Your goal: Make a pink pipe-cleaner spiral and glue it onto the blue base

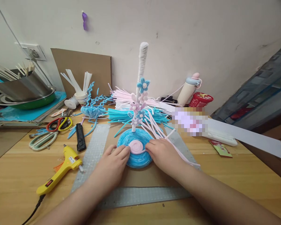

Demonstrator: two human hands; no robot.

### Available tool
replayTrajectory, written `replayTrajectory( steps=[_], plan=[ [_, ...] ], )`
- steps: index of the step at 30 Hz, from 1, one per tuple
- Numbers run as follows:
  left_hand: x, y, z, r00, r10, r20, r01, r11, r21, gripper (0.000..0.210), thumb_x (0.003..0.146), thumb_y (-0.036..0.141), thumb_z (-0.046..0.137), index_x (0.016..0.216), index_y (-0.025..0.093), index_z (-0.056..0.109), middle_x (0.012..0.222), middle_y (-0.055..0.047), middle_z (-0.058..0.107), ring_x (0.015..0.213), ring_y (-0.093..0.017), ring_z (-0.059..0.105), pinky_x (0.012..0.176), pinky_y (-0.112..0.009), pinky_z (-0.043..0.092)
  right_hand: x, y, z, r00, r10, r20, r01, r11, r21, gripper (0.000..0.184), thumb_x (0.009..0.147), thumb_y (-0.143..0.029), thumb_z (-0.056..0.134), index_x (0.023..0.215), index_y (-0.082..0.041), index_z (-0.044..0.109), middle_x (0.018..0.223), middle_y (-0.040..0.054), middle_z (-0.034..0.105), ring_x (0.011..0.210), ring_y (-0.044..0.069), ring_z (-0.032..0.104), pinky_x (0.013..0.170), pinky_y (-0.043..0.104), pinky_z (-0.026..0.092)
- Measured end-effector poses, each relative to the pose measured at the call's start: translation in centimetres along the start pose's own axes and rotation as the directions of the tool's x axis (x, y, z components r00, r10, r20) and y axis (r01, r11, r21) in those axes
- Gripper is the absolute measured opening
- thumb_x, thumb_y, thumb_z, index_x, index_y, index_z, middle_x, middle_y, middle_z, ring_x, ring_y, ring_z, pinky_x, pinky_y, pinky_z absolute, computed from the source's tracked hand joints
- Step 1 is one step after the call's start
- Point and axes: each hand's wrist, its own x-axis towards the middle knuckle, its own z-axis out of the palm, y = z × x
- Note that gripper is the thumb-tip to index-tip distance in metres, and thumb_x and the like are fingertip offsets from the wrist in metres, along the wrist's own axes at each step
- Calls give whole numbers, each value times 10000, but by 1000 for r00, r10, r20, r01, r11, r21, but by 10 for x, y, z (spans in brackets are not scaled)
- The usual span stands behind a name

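A round blue base (135, 162) of coiled pipe cleaner lies in front of me, with a pink pipe-cleaner coil (136, 146) on top of it. At the coil's left edge my left hand (115, 162) has its fingers closed, thumb side against the pink. My right hand (165, 154) pinches the loose tail of the same pink pipe cleaner at the coil's right. From the back of the base rises an upright white wrapped stem (142, 59), bearing a blue flower (143, 85) and several pink, blue and lilac ones. Both hands' fingertips are partly hidden.
Beneath the base are cardboard (150, 179) and a grey cutting mat (145, 195). Yellow glue gun (67, 165), black cutter (80, 137) and scissors (43, 140) lie left. Blue (121, 116) and pink pipe cleaners (124, 96) are piled behind. A bottle (187, 90) stands back right.
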Motion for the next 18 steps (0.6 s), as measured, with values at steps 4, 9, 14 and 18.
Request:
replayTrajectory(
  steps=[4, 9, 14, 18],
  plan=[
    [1, 1, 0, 1000, 1, -19, -1, 1000, -16, 393, 823, 45, 417, 1163, 160, 579, 1211, -68, 604, 1123, -211, 514, 967, -386, 316, 7, -1, 1, 1000, 25, -4, -24, 998, 60, 215, 875, -125, 468, 737, -188, 619, 755, 31, 628, 736, 185, 567, 671, 311, 367],
    [0, 1, 1, 1000, 2, -10, -2, 1000, -13, 364, 815, 62, 439, 1131, 157, 591, 1207, -75, 601, 1125, -223, 510, 972, -399, 303, 10, -2, 7, 990, 131, -51, -117, 968, 221, 118, 836, -122, 538, 776, -181, 619, 813, 34, 626, 792, 179, 572, 717, 294, 414],
    [0, 1, 3, 1000, 10, -9, -11, 1000, -15, 357, 827, 72, 424, 1141, 136, 583, 1223, -75, 596, 1128, -227, 501, 970, -408, 298, 9, -2, 14, 974, 193, -120, -148, 939, 311, 90, 801, -106, 575, 750, -171, 609, 831, 37, 607, 808, 176, 560, 754, 299, 430],
    [0, 2, 3, 1000, 5, -16, -5, 1000, -28, 358, 828, 73, 428, 1148, 129, 576, 1223, -70, 597, 1129, -225, 498, 986, -413, 282, 9, -3, 16, 962, 233, -144, -181, 935, 304, 91, 799, -119, 561, 752, -173, 616, 857, 43, 587, 802, 176, 556, 749, 302, 435]
  ],
)
